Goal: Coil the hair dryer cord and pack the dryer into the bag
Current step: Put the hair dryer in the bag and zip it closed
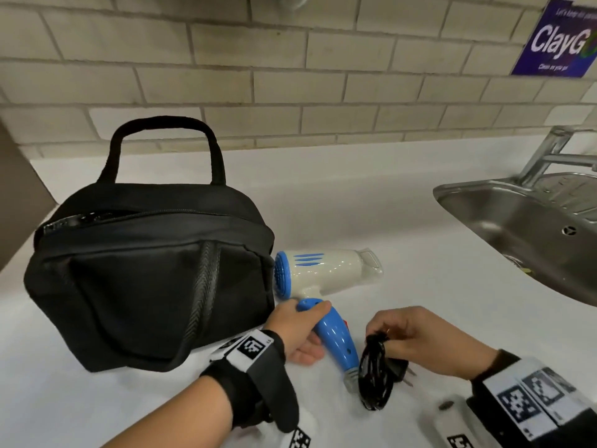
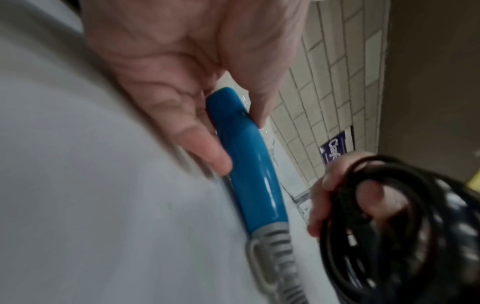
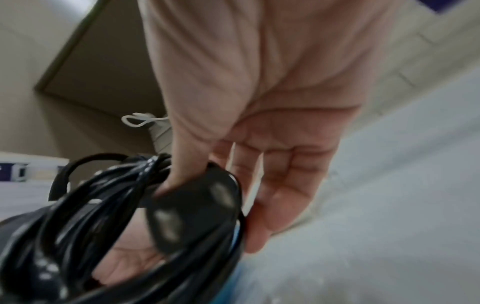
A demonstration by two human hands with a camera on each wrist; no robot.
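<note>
A white and blue hair dryer (image 1: 326, 273) lies on the white counter just right of the black bag (image 1: 148, 273). My left hand (image 1: 302, 329) grips the dryer's blue handle (image 2: 244, 160), thumb over the top and fingers beneath. The black cord (image 1: 374, 373) is wound into a coil by the handle's grey end (image 2: 275, 253). My right hand (image 1: 416, 337) pinches the top of that coil (image 3: 109, 216) together with the black plug (image 3: 192, 211). The bag stands upright with its top zipper (image 1: 97, 219) partly open.
A steel sink (image 1: 529, 227) with a tap (image 1: 549, 153) is sunk into the counter at the right. A tiled wall (image 1: 290, 76) runs behind, with a blue sign (image 1: 559, 40) at top right. A brown panel (image 1: 16, 195) stands at the far left.
</note>
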